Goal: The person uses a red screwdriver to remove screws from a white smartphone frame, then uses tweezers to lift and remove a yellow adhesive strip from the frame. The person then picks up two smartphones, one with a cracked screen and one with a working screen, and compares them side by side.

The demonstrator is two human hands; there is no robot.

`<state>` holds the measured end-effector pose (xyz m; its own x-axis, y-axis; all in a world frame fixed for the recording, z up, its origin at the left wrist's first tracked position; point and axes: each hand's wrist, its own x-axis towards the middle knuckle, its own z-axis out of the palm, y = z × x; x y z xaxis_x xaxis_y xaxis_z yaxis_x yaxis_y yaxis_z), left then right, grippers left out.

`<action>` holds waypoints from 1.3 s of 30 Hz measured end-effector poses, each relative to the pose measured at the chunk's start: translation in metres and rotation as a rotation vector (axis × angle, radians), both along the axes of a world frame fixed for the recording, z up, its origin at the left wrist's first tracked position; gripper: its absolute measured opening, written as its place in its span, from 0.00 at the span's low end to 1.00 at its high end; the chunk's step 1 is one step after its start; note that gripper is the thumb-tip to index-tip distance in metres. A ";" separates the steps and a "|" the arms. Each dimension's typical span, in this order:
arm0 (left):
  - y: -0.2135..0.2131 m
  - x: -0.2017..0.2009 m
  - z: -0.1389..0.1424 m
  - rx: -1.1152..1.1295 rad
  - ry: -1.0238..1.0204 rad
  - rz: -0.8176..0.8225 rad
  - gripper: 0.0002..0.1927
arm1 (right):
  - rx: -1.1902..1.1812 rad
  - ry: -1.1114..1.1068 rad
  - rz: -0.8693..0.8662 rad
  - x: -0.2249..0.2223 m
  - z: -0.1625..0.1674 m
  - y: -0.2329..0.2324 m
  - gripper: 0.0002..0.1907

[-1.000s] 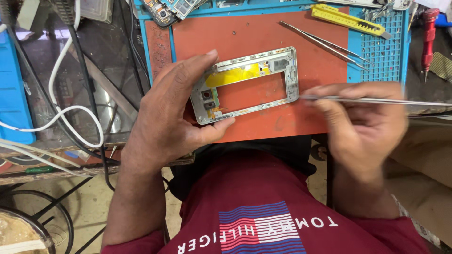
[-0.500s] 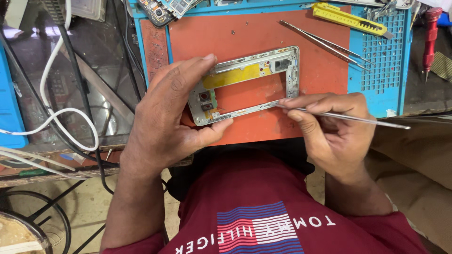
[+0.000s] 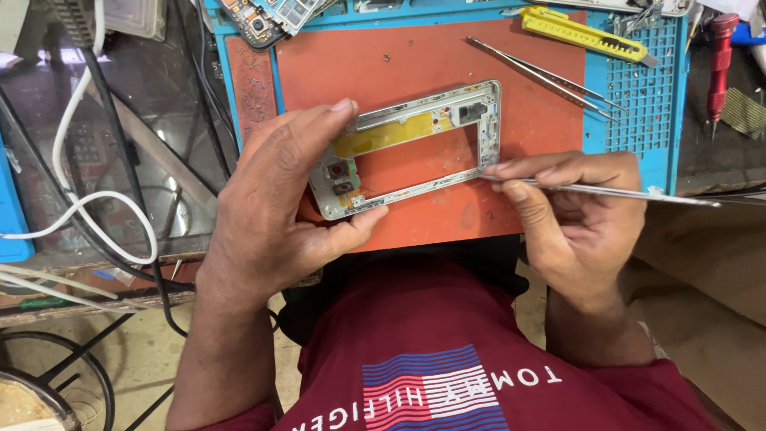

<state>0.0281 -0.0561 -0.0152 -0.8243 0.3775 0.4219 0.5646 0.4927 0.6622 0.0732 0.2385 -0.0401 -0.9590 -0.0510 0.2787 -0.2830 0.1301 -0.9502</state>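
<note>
My left hand (image 3: 275, 199) grips the left end of a silver phone mid-frame (image 3: 415, 148) with a yellow strip along its top, thumb under its lower edge and index finger over its upper edge. The frame lies over an orange work mat (image 3: 415, 64). My right hand (image 3: 574, 211) pinches a thin metal pry tool (image 3: 630, 193), held nearly level. Its tip touches the frame's lower right corner and its tail points off to the right.
Metal tweezers (image 3: 542, 76) and a yellow utility knife (image 3: 582, 33) lie on the mat's far right. A blue tray (image 3: 642, 104) borders the mat. A red screwdriver (image 3: 718, 56) sits far right. White and black cables (image 3: 96, 207) trail at left. Phone parts (image 3: 267, 16) lie at the top.
My right hand has slid left along the pry tool, bringing its tip against the frame's lower right corner. The left hand keeps its grip on the frame.
</note>
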 end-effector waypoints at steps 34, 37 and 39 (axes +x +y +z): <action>0.002 -0.001 0.005 0.017 0.006 0.020 0.46 | 0.003 -0.005 -0.070 -0.007 0.009 0.003 0.16; 0.003 -0.001 0.005 0.003 0.007 0.034 0.47 | 0.003 0.000 -0.039 -0.005 0.005 0.003 0.15; 0.003 -0.001 0.003 0.003 0.004 0.028 0.47 | 0.007 0.013 -0.033 -0.004 0.003 0.002 0.15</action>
